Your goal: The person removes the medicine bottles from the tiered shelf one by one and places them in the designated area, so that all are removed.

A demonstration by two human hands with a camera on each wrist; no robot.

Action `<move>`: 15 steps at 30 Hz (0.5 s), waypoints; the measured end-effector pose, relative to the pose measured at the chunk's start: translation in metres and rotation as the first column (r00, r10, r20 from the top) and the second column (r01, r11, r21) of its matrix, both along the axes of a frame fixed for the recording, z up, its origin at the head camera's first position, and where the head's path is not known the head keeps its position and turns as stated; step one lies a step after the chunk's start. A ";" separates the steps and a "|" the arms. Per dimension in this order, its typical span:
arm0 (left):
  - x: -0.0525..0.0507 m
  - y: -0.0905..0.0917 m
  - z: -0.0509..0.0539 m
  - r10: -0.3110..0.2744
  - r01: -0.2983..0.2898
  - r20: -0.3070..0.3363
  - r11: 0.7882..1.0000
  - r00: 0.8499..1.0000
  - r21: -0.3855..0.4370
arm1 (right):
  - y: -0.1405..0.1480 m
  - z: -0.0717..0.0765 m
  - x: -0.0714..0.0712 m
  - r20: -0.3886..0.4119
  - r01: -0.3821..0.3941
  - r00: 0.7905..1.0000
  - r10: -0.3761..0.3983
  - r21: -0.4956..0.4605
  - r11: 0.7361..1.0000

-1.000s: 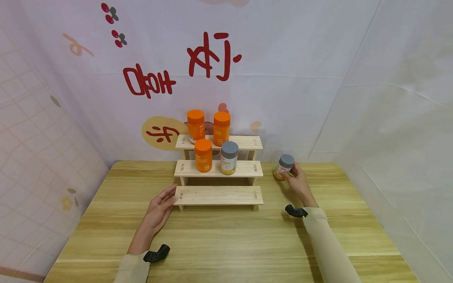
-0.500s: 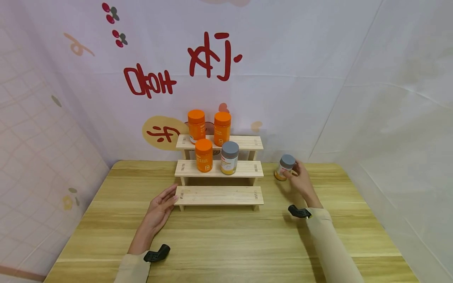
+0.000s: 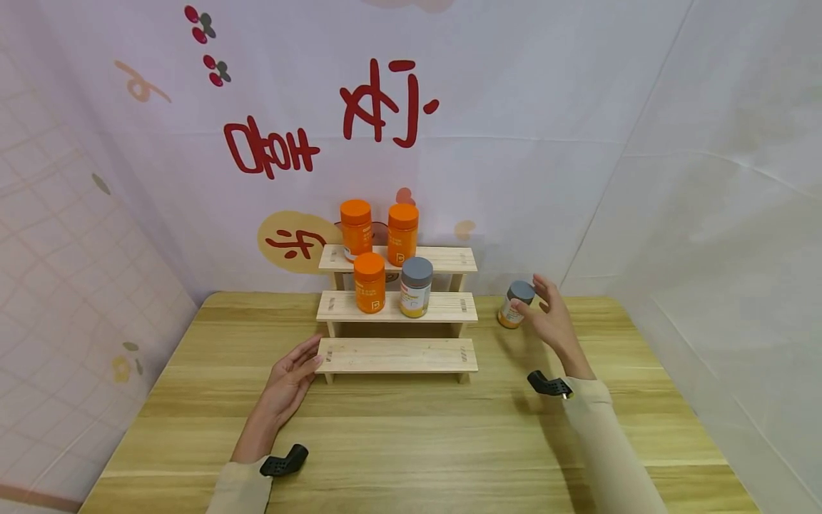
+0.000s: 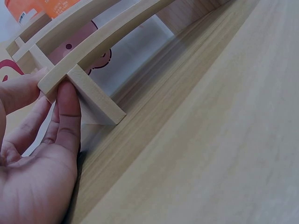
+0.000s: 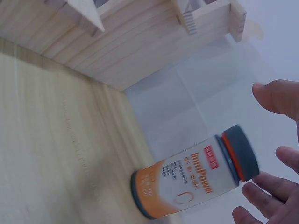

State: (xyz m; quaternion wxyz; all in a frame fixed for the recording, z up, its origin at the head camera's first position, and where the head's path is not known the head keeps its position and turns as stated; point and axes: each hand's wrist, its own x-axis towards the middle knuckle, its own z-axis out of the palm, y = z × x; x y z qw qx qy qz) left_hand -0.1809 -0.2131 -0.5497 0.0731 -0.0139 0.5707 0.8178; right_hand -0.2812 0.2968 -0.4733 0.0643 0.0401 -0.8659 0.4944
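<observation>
A three-step wooden rack (image 3: 398, 355) stands at the back of the table. My left hand (image 3: 289, 385) grips the left end of its lowest step; in the left wrist view thumb and fingers (image 4: 69, 114) pinch the board's corner. To the right of the rack, a grey-lidded jar (image 3: 511, 313) stands upright on the table. My right hand (image 3: 554, 325) is beside it with fingers spread, and the right wrist view shows the hand (image 5: 280, 186) around the grey lid (image 5: 240, 151) without a grip; whether a fingertip touches it is unclear.
Two orange jars (image 3: 356, 232) (image 3: 402, 239) stand on the top step. The middle step holds an orange jar (image 3: 369, 285) and a grey-lidded jar (image 3: 416, 289). Behind the wooden table (image 3: 411, 442) hangs a white printed curtain (image 3: 514, 143).
My right hand has loosened its fingers from the grey-lidded jar and drawn slightly to the right. The jar stays standing in place. My left hand has not moved.
</observation>
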 end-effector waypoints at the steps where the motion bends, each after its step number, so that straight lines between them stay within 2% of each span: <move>1: 0.000 0.000 0.000 0.000 0.000 -0.001 1.000 1.000 0.000 | 0.000 0.002 0.001 -0.005 0.001 1.000 -0.001 0.008 1.000; 15: 0.000 0.001 0.001 0.008 -0.008 0.023 1.000 1.000 -0.017 | -0.008 0.027 0.009 -0.077 -0.031 0.996 0.036 0.058 0.998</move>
